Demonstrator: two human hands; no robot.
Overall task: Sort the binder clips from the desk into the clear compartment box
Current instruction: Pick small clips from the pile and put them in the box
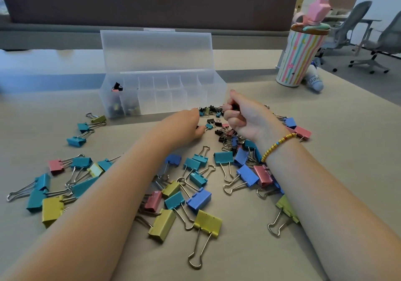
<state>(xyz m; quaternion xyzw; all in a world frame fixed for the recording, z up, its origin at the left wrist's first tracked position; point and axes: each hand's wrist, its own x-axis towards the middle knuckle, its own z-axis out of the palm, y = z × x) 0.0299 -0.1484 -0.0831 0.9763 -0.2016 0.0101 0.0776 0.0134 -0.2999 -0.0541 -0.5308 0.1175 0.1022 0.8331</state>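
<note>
Coloured metal binder clips (pixel 198 200) lay scattered over the beige desk (pixel 347 150), near side of the clear plastic compartment box (pixel 162 94), lid up. Left hand (pixel 186 128) pinched a small teal clip (pixel 209 126). Right hand (pixel 243 117), fingers curled, gripped small dark clips (pixel 235 107). Striped tumbler (pixel 300 57) stood far right.

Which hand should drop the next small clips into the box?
Probably the right hand: its curled fingers seem to hold small dark clips already, near the clear compartment box. The left hand is only reaching for a small teal clip on the desk.
</note>
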